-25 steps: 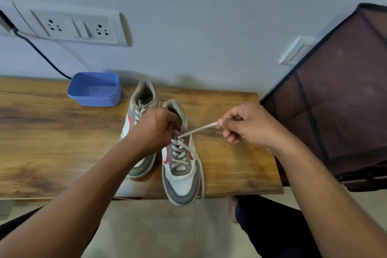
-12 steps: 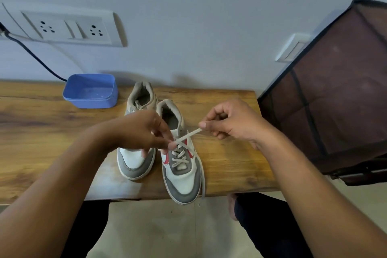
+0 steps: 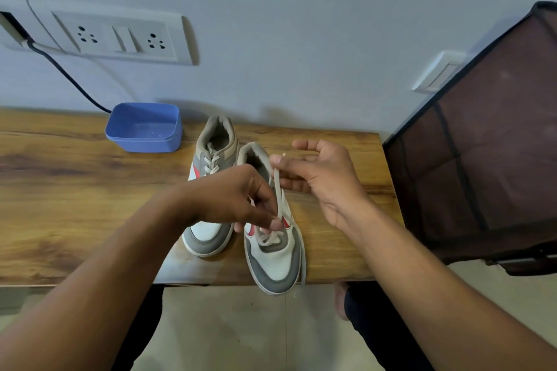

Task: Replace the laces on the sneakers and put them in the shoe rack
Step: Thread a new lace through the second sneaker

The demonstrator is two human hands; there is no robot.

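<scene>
The lace [image 3: 278,190] is pinched between thumb and forefinger of the left hand [image 3: 238,199], with the other fingers curled under. The right hand [image 3: 328,181] is held loosely open, its fingers spread and nearly straight. The lace's tip is seen poking up past one fingertip, but whether it is gripped there cannot be made out.

The sneaker [image 3: 275,262] being laced lies directly beneath both hands, its toe jutting over the edge of the table [image 3: 75,190]. Its upper eyelets are hidden by the left fingers, so only the lowest crossings are seen. A loose length of lace is trailed down the sneaker's right side and over the table edge. The second sneaker [image 3: 215,141] is set just left of it, its middle covered by the left hand and wrist.

Beyond and to the left of the left hand, a blue tub [image 3: 144,129] is placed by the wall. A cable [image 3: 69,78] is run from behind it up to a plug cut off by the frame, beside a socket panel [image 3: 114,36]. To the right of the right hand, a dark mesh-covered rack [image 3: 488,144] is also cut off by the frame, and its inside cannot be seen.

Half a second ago the right fingers were bunched on the lace; now they are opened out. The lace was then drawn slantwise to the right and is now run almost straight away from the left fingers.
</scene>
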